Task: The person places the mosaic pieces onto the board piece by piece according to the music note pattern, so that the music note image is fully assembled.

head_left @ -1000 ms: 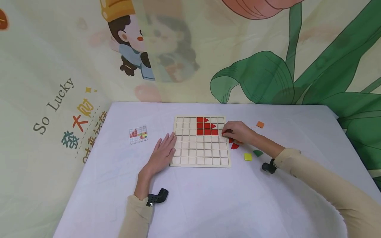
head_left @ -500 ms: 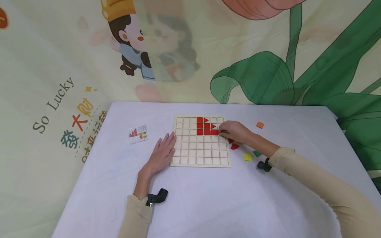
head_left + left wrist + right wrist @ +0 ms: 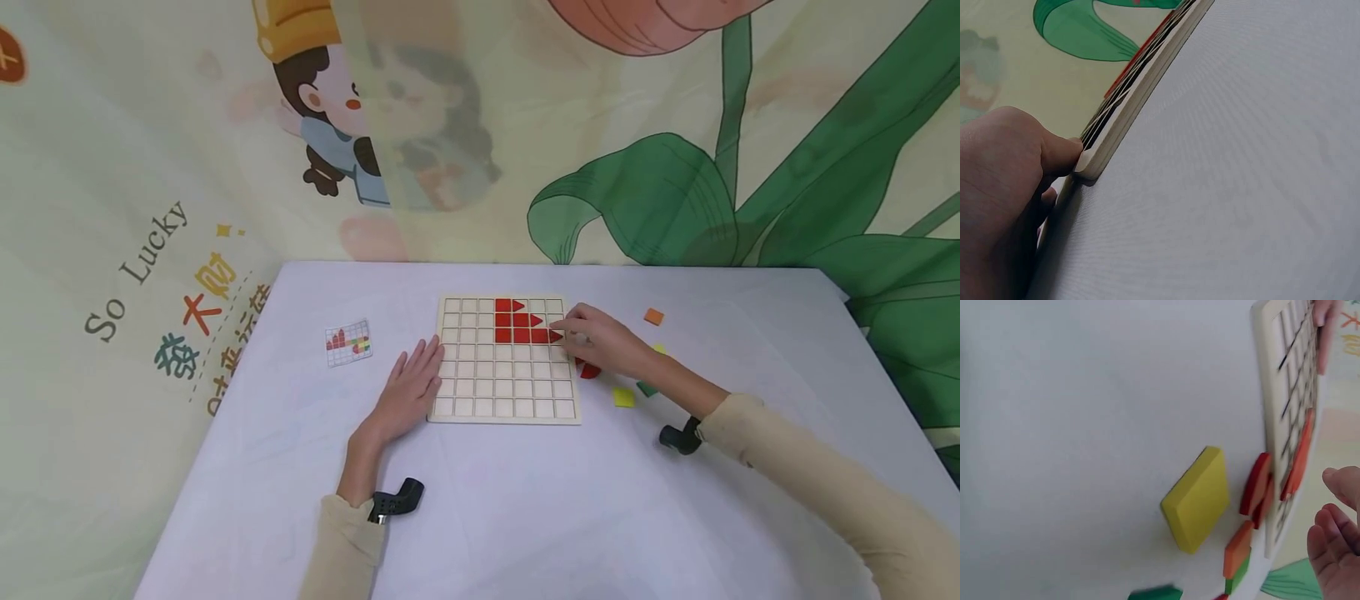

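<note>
A cream wooden grid board lies on the white-covered table. Red square pieces fill parts of its three far rows, and each red row ends at the right in a red pointed piece. My left hand rests along the board's left edge with its fingers extended. In the left wrist view its thumb touches the board's corner. Over the board's right edge hovers my right hand, thumb and fingers apart and nothing between them, beside the last red pointed piece.
Right of the board lie a red rounded piece, a yellow square, a green piece and an orange square. A small printed pattern card lies at the left. A printed cloth backdrop stands behind the table.
A red pointed piece now sits at the right end of the third row. My right hand has let go of it and spread its fingers slightly. The left hand has stayed put.
</note>
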Demonstrator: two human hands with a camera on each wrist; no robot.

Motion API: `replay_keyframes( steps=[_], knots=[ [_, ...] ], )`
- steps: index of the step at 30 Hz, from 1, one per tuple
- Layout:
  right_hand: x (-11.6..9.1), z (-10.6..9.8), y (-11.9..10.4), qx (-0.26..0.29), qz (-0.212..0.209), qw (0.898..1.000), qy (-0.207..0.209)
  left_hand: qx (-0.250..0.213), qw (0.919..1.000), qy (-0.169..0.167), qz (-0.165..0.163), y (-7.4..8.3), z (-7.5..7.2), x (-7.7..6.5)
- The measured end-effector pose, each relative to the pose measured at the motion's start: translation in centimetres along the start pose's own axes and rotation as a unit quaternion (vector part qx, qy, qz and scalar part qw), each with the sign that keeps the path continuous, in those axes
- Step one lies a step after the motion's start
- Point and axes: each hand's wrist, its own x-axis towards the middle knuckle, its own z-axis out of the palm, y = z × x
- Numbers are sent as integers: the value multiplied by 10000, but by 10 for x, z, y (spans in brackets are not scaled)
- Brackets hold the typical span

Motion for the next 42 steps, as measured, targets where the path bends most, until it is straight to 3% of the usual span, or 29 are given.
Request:
replay_keyframes(
  steps=[2,7,12,16,20,24,29,34,42],
  knots=[
    [-14,-5,-1,127,204,9996,135,-11,10000,-16,-27,0,0,0],
    [-55,-20,4,-29,258,9963,823,-1,10000,-24,-67,-1,-1,-1],
    [-94,-28,19,232,572,9822,1773,-37,10000,-57,-17,-1,-1,-1],
    [-114,-23,33,633,823,9709,2159,-39,10000,-28,-7,0,0,-1],
    [-123,-13,39,802,1037,9687,2108,-87,10000,37,-5,0,0,-1],
    [-124,-8,39,550,1085,9779,1698,-111,9999,46,4,0,1,-1],
    [-109,-13,37,-310,1085,9890,954,-130,9999,51,15,0,1,-1],
    [-91,-12,47,-1241,860,9875,443,-132,9999,71,53,-1,3,-1],
    [-81,-12,64,-992,617,9917,530,-78,10000,60,16,0,0,-1]
  ],
)
